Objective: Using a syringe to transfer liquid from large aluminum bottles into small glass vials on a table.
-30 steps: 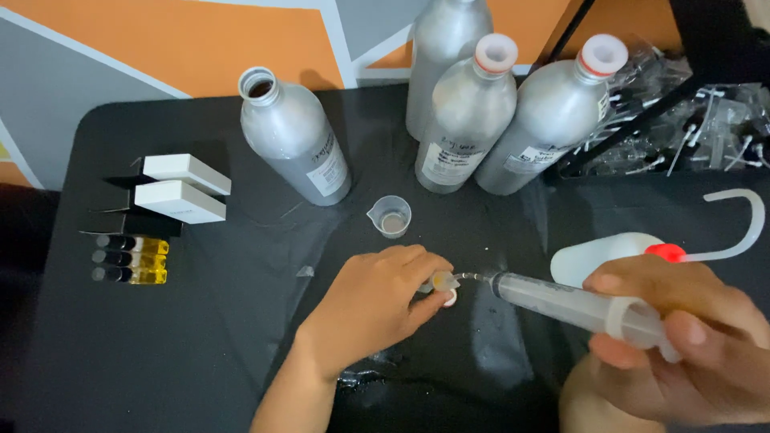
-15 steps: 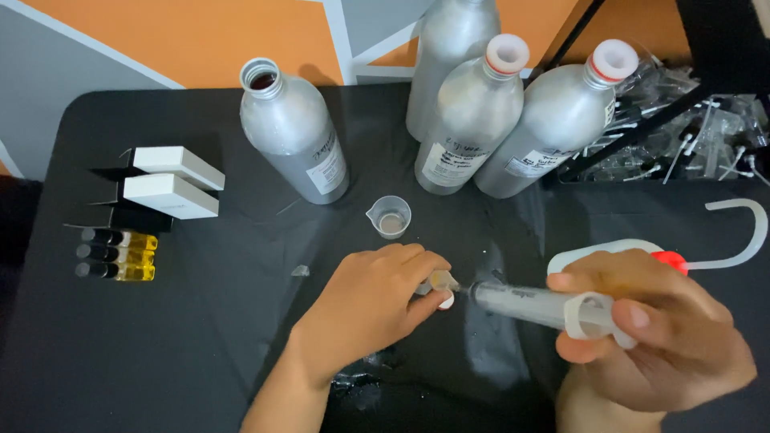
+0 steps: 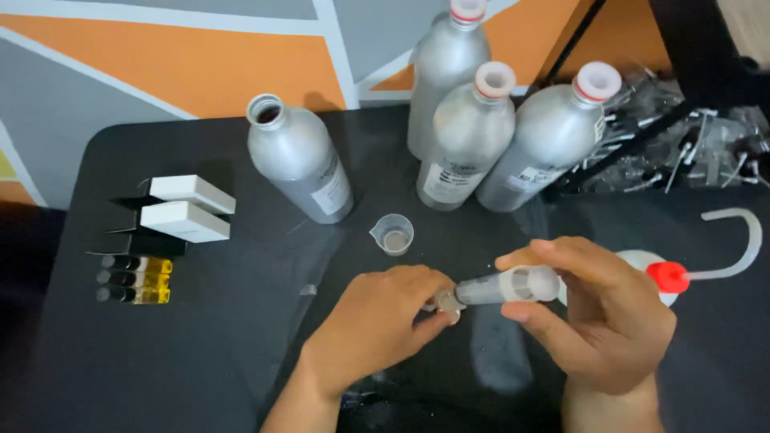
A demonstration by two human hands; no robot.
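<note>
Left grip: the left hand (image 3: 377, 321) is curled shut on a small vial (image 3: 446, 299), pinned between thumb and fingertips just above the tabletop (image 3: 208, 361).
Right grip: the right hand (image 3: 597, 321) is closed around a clear syringe (image 3: 501, 287), thumb under the barrel and fingers over its rear end.
Syringe: it lies nearly level, tip pointing left and meeting the vial's mouth.
Vial: it sits between the two hands, near the middle of the tabletop, mostly hidden by the left fingers.
Cup: a small clear measuring cup (image 3: 393, 234) stands just beyond the left hand, apart from it.
Wash bottle: a white squeeze bottle (image 3: 642, 263) with a red cap and a curved tube lies behind the right hand.
Bottles: four silver metal bottles at the far edge; one (image 3: 301, 164) is open and has a white label low on its side; three (image 3: 481, 128) have white caps with red rings, two of them showing white rectangular labels.
Boxes: two white oblong boxes (image 3: 188, 208) lie on the left, on opened black cartons.
Yellow vials: three black-capped vials (image 3: 136, 280) of yellow liquid lie in a row just in front of the boxes.
Bags: clear bags of small plastic parts (image 3: 698, 136) at the far right.
</note>
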